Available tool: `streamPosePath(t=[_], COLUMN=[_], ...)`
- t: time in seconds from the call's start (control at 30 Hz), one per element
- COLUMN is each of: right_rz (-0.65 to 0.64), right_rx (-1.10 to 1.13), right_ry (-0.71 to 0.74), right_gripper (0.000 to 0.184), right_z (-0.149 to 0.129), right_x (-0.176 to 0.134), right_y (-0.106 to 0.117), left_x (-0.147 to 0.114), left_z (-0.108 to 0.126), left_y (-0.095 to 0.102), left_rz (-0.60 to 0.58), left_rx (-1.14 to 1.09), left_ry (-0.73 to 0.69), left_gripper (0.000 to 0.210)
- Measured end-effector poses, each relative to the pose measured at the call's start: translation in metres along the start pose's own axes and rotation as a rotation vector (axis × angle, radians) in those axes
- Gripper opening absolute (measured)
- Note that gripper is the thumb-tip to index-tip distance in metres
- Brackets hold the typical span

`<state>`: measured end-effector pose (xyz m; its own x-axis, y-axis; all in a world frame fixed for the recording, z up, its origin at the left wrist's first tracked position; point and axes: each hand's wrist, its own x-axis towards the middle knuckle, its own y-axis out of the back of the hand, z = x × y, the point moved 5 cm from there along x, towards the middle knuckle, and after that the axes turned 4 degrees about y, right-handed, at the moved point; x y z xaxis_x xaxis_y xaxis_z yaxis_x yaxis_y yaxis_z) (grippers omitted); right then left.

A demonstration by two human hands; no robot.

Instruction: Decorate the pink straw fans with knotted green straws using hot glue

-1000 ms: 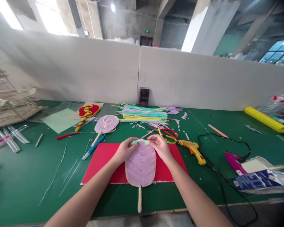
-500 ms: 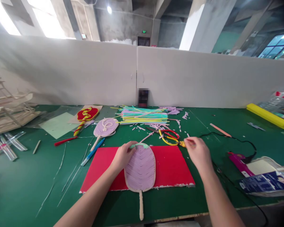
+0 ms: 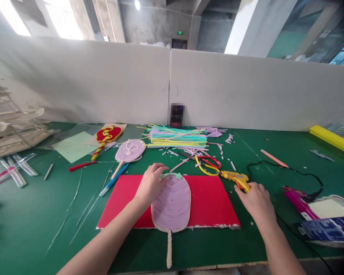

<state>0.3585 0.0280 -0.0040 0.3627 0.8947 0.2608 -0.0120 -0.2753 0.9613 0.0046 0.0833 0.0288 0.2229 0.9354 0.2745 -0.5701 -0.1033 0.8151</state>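
One lilac fan [image 3: 173, 204], lower center, has its ribbed face and handle [image 3: 169, 250] formed; a mint strip [image 3: 178, 175] lies along its top edge, fastening undetermined. The left hand [image 3: 152, 183] pinches that edge; the right hand [image 3: 255, 198] meets the glue gun [image 3: 234, 176], center right, its closure indeterminate. Scissors [image 3: 208, 157] crowd the nozzle on the desk [image 3: 209, 246].

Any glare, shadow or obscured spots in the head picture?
Head view: bright windows at upper left burn out white; head view: soft shadow on the left of the white partition wall; head view: pixelation masks a small, dark, upright object; head view: ridges on the lilac oval fan read clearly.
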Motion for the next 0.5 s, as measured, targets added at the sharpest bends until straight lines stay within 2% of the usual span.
streamPosePath(t=[0.13, 0.2, 0.27, 0.33, 0.5], right_rz=[-0.058, -0.095, -0.073, -0.03, 0.109], right_rx=[0.135, 0.177, 0.219, 0.306, 0.397], right_ry=[-0.159, -0.252, -0.291, -0.215, 0.189], right_gripper=[0.044, 0.048, 0.051, 0.051, 0.046], right_z=[0.006, 0.007, 0.001, -0.015, -0.071], right_x=[0.0, -0.002, -0.002, 0.001, 0.012], right_y=[0.02, 0.033, 0.045, 0.053, 0.053], left_x=[0.019, 0.033, 0.046, 0.055, 0.053], left_z=[0.023, 0.027, 0.027, 0.025, 0.019], left_y=[0.004, 0.0, -0.006, -0.011, -0.012], left_rz=[-0.067, -0.113, -0.158, -0.187, -0.194], left_rx=[0.07, 0.054, -0.006, -0.073, -0.124], left_ry=[-0.093, -0.112, -0.123, -0.124, -0.122], left_gripper=[0.016, 0.015, 0.014, 0.014, 0.016])
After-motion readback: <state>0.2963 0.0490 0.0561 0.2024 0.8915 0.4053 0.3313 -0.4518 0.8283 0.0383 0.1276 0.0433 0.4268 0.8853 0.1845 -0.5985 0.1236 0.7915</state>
